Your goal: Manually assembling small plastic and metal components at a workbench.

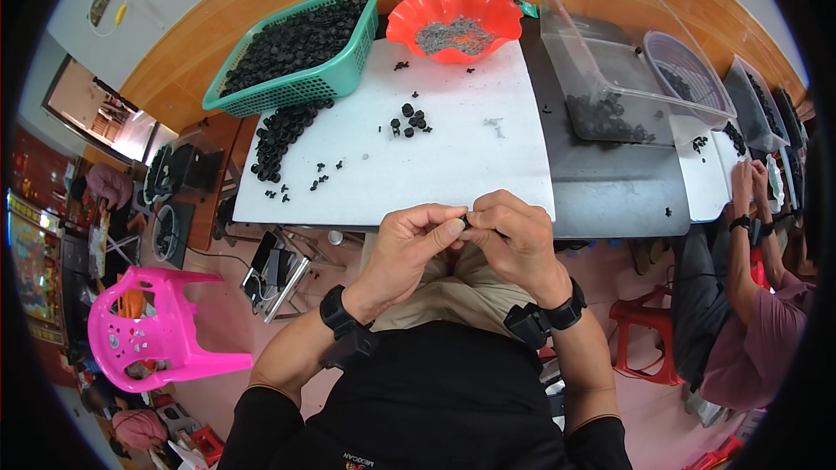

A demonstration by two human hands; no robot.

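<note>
At the near edge of a white board [418, 174], my left hand [405, 252] and my right hand [515, 231] meet fingertip to fingertip. Between them is a small black plastic part [464, 220], mostly covered by the pinched fingers. Both hands are closed on it. Farther up the board stand several black cap-like pieces [409, 119] with tiny black bits around them. A heap of similar black pieces [280, 144] spreads along the board's left side. A few small black three-armed bits [321, 178] lie loose nearby, and some thin grey pieces [494, 125] rest toward the right.
A green basket [344, 78] full of black pieces stands at the back left. Beside it is a red wavy-rimmed bowl [405, 22] of small grey pieces. A clear plastic bin [627, 91] stands right. Another person's hands [751, 178] work at far right. A pink chair [161, 322] is at left.
</note>
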